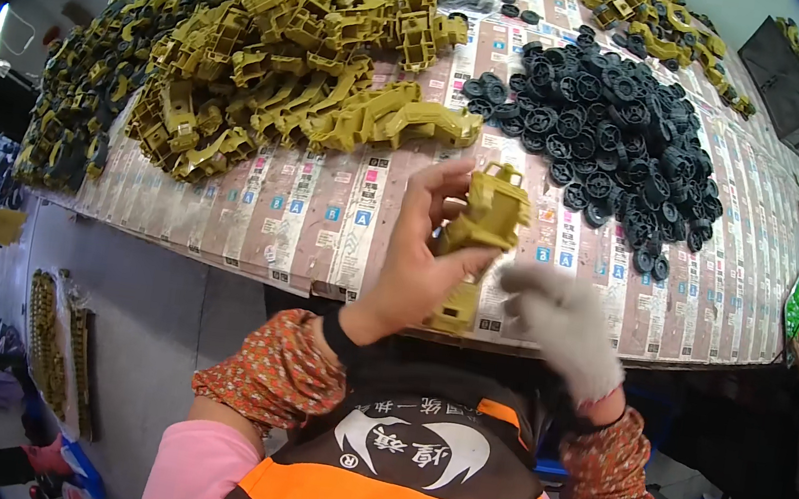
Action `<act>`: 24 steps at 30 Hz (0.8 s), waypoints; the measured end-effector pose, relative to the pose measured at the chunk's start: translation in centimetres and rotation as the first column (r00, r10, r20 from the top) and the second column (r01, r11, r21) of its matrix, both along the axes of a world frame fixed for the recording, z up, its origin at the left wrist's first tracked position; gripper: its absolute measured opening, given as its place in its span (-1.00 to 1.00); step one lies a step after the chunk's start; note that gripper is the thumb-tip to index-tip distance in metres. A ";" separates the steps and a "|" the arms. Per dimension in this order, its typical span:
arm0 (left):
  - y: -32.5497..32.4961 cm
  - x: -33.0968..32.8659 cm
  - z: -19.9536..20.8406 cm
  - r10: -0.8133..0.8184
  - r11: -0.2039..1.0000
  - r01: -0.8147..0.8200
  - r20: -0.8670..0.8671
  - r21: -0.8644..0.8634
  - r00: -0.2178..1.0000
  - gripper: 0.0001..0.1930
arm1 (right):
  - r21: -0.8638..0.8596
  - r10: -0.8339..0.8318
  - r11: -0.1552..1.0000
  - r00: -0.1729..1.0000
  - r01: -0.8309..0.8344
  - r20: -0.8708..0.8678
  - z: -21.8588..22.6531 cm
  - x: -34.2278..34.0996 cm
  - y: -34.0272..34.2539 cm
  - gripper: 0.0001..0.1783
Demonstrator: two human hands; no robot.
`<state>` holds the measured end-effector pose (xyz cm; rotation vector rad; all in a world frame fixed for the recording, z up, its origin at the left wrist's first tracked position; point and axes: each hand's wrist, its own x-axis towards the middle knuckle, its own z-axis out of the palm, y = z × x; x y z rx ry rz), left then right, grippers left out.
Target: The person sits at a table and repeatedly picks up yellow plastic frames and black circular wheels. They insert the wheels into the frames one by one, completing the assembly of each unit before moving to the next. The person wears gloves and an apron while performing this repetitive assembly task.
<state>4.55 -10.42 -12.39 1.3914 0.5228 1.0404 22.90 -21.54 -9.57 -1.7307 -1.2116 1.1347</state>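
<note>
Left hand [416,264] pinches yellow part [496,210] nearside-left of black wheel pile [627,128], best held steady; gloved right hand [566,329] blurred, grip cannot be told.

The left hand [417,267] is bare and raised, fingers curled and thumb extended rightward in a grip. A dark band [338,335] encircles the left wrist [367,322]. The right hand [565,332], gloved and motion-blurred, points its fingers leftward, near the left thumb [471,262]. Floral sleeves [272,371] cover both forearms.
</note>
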 end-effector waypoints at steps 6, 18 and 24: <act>5.2 -0.9 0.1 -0.374 0.900 0.436 -0.482 0.019 0.792 -0.37 | 0.258 -0.231 0.966 0.410 -0.011 0.882 -3.0 9.6 3.6 -0.78; 4.1 -3.8 0.9 0.163 0.576 0.630 -0.829 0.520 0.535 0.05 | 0.249 -0.219 0.968 0.419 -0.017 0.881 -5.2 10.1 4.8 -0.76; 3.8 -8.2 -2.1 0.258 0.765 0.367 -0.775 0.529 0.577 -0.22 | 0.261 -0.217 0.964 0.396 -0.058 0.892 -4.7 9.0 5.3 -0.77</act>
